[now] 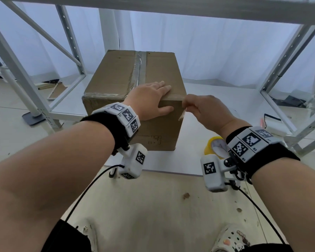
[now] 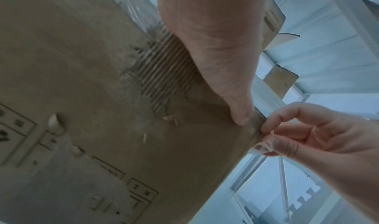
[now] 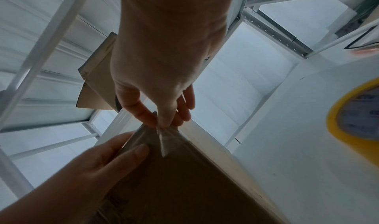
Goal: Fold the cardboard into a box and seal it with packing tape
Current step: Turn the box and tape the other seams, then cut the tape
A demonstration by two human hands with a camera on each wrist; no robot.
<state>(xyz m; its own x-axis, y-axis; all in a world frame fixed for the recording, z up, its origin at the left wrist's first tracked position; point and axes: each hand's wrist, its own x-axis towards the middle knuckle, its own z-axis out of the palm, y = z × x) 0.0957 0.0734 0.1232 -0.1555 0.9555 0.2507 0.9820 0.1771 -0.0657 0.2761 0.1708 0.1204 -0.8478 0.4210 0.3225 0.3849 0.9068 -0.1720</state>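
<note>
A white metal shelving frame (image 1: 69,51) with perforated uprights and diagonal braces stands around a white shelf board (image 1: 216,110). Pale curtains (image 1: 198,48) hang behind it. To the left, a grey stand base (image 1: 33,118) sits on the tiled floor (image 1: 7,128), and a framed panel (image 1: 56,91) lies further back. At the right edge of the board rests a small white block (image 1: 275,127). A decorated clog (image 1: 231,239) shows at the bottom.
</note>
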